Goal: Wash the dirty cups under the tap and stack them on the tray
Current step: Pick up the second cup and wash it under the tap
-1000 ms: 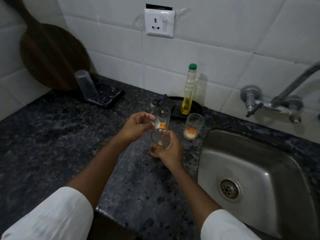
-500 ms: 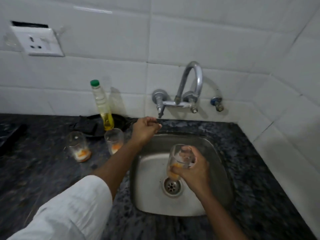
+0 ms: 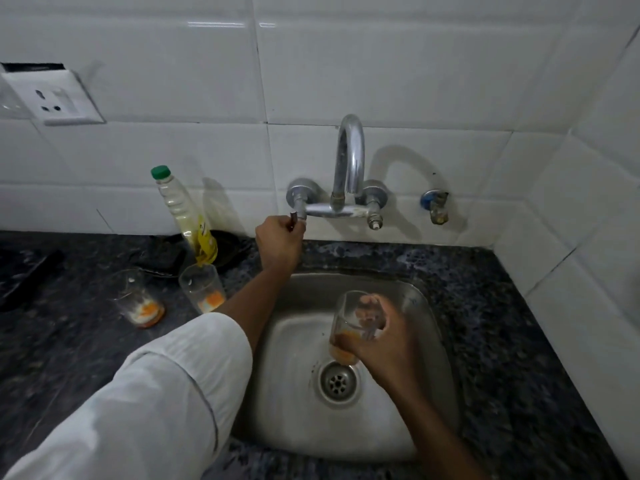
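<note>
One dirty glass, clamped in the right hand, sits over the sink at frame centre. Left hand pinches the tap handle; no water visible. Two dirty glasses wait at centre left; none washed.

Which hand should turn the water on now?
The left hand. Its fingers already pinch the tap handle on the wall. The right hand is busy holding the dirty glass over the sink, and no water is visibly running.

Socket cut by left edge
</note>
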Available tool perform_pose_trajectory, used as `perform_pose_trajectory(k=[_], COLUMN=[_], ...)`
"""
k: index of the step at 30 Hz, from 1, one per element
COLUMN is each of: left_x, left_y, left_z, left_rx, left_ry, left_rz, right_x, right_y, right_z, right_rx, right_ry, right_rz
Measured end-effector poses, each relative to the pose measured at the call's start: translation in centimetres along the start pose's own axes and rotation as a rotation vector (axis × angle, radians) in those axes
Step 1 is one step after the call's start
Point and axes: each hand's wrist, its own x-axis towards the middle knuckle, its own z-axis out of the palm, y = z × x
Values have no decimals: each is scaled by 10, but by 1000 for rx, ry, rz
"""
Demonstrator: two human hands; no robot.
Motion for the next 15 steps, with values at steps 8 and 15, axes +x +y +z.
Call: perform_pose_trajectory(k=[8, 15], left_x=[8, 9], left_y=[-8, -12], left_z=[2, 1], left_rx=[-146, -325], left_ry=[-2, -23], left_rz=[-59, -193], right_x=[24, 43], right_y=[-24, -43], right_z=[23, 25], right_rx=[-6, -70], right_ry=[-3, 67], right_rz=[-39, -61])
